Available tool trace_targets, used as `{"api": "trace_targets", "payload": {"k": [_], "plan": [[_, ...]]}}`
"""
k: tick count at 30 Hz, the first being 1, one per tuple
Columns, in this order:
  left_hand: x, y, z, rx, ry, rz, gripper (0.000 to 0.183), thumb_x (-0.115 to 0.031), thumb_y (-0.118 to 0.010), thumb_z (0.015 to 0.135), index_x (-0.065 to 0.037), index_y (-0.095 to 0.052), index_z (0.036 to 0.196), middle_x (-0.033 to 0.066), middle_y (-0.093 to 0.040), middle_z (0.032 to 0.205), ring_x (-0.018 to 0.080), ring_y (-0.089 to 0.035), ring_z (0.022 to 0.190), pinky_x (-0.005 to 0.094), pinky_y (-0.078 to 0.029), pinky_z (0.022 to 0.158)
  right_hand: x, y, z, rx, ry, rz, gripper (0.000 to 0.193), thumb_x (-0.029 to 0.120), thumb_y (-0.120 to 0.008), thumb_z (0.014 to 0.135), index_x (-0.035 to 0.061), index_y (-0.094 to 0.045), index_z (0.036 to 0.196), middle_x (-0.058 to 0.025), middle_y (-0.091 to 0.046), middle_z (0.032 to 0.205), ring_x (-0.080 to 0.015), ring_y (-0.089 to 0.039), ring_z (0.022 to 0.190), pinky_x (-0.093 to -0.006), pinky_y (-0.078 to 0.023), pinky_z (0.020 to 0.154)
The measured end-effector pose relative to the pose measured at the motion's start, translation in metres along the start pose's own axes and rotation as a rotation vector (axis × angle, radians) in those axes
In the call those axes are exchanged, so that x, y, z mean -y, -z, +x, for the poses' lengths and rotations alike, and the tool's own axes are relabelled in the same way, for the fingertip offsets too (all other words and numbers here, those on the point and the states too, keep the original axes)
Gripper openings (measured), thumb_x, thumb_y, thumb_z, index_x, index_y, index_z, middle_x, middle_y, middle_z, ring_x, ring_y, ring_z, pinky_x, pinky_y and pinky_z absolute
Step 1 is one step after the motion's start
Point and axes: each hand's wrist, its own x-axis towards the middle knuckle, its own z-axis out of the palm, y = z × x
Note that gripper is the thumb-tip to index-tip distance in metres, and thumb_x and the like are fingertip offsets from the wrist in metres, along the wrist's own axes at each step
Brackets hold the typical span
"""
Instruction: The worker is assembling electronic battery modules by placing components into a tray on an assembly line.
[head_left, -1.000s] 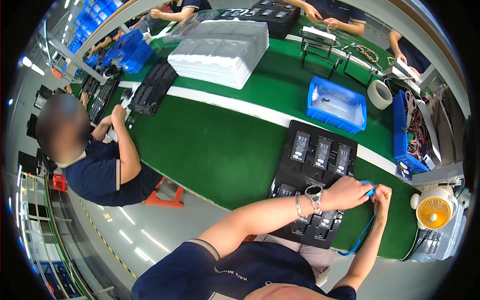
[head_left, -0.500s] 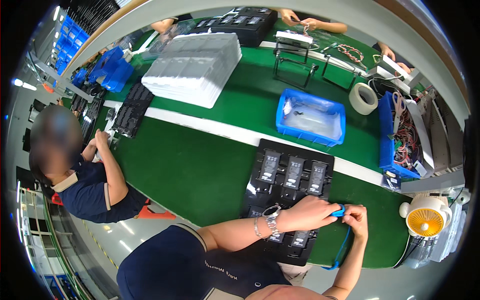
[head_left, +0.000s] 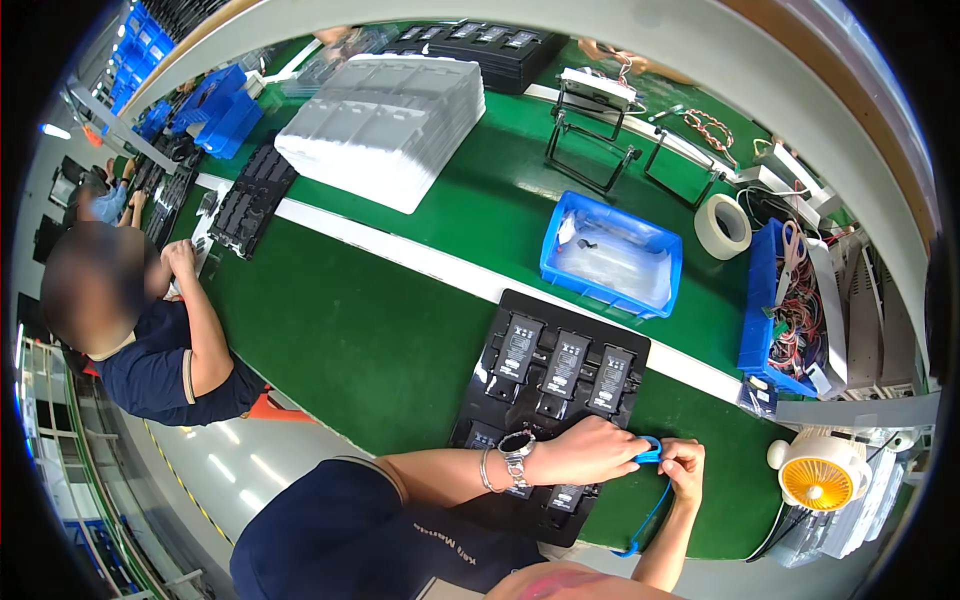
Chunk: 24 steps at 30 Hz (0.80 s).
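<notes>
In front of me, both hands are at a bright blue band or loop of cord (head_left: 650,450). The fingers of my left hand (head_left: 588,451), with a metal watch on that wrist, close on its left side. My right hand (head_left: 684,468) pinches its right side with thumb and fingers. A thin blue cord (head_left: 655,517) hangs from it past the table edge by my right forearm. Under my left forearm lies a black tray (head_left: 640,362) with flat black batteries (head_left: 567,364) in its pockets; the arm hides part of its lower row.
Beyond the tray stand a blue bin (head_left: 610,295) with clear bags, a stack of white trays (head_left: 375,130), a tape roll (head_left: 722,226) and a blue bin of wires (head_left: 755,330). At right is a small fan (head_left: 818,482). A co-worker (head_left: 165,345) sits at left.
The whole view has shifted, so the tray and my hands appear farther left and slightly lower. Both hands keep their hold on the blue band.
</notes>
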Motion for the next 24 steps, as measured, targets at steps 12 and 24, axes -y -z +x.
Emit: {"api": "trace_targets", "payload": {"k": [12, 24], "plan": [[0.003, -0.013, 0.002, -0.155, -0.059, 0.078, 0.022, -0.021, -0.063, 0.085, -0.001, -0.054, 0.084, 0.0146, -0.062, 0.064, 0.0318, -0.065, 0.061, 0.0416, -0.049, 0.053, -0.008, -0.007, 0.001, -0.119, 0.032, -0.202, 0.042, 0.038, -0.064, 0.076, 0.0054, -0.048, 0.055, -0.0008, -0.050, 0.054, -0.0113, -0.046, 0.053, -0.0278, -0.032, 0.052], [0.002, -0.007, 0.007, -0.171, 0.036, 0.093, 0.027, -0.032, -0.062, 0.084, -0.005, -0.063, 0.080, 0.0170, -0.063, 0.066, 0.0360, -0.064, 0.066, 0.0461, -0.050, 0.061, -0.009, -0.014, 0.012, -0.022, 0.063, -0.316, 0.037, 0.030, -0.060, 0.089, 0.0033, -0.052, 0.065, 0.0016, -0.049, 0.058, -0.0053, -0.039, 0.051, -0.0233, -0.026, 0.048]]}}
